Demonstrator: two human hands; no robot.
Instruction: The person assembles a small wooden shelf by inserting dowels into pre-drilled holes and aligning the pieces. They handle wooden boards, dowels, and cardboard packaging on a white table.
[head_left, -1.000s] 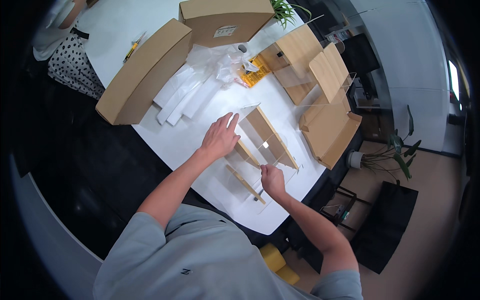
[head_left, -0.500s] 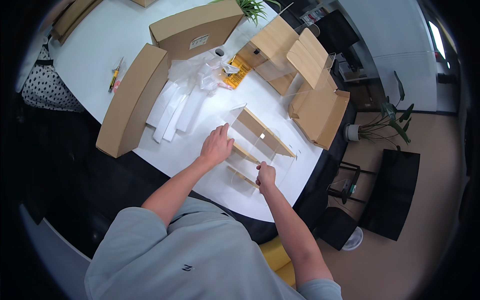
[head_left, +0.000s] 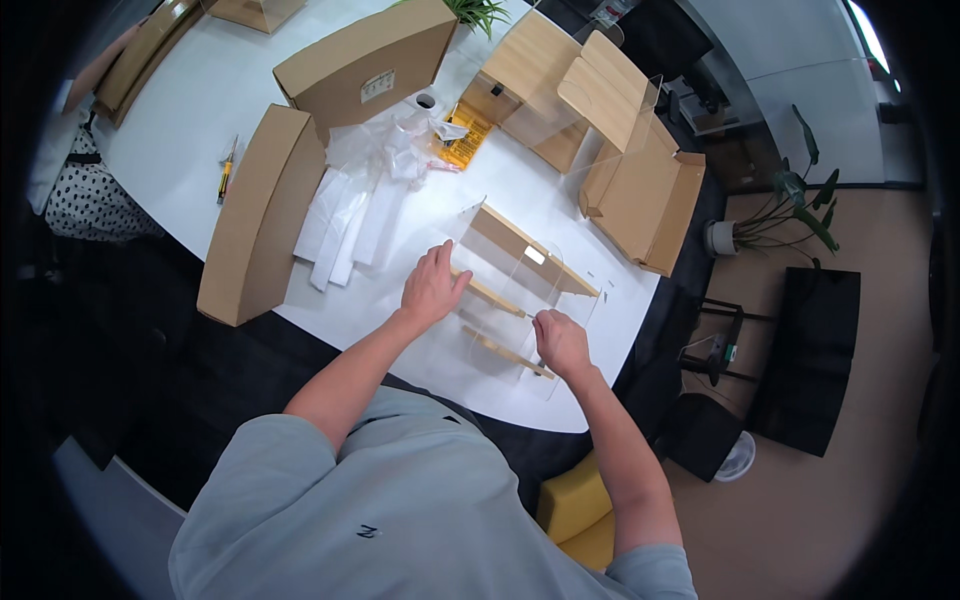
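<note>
A long cardboard box [head_left: 255, 215] lies at the table's left. The left hand [head_left: 432, 287] rests flat, fingers spread, on the clear acrylic rack [head_left: 520, 290] with 3 wooden slats at centre. The right hand [head_left: 562, 343] pinches its near-right edge.

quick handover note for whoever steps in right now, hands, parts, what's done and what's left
Left hand: flat, palm down on the clear acrylic panel, bracing it.
Right hand: pinched shut at the right end of the wooden slats; whether it holds a small tool or fastener cannot be told.
Parts: a half-built clear shelf unit with wooden slats sits near the edge of the white table. Finished-looking wooden units, open cardboard boxes and plastic wrap lie behind.
Done: slats sit between clear panels.
Left: apparently fixing the slat ends on the right side.
</note>
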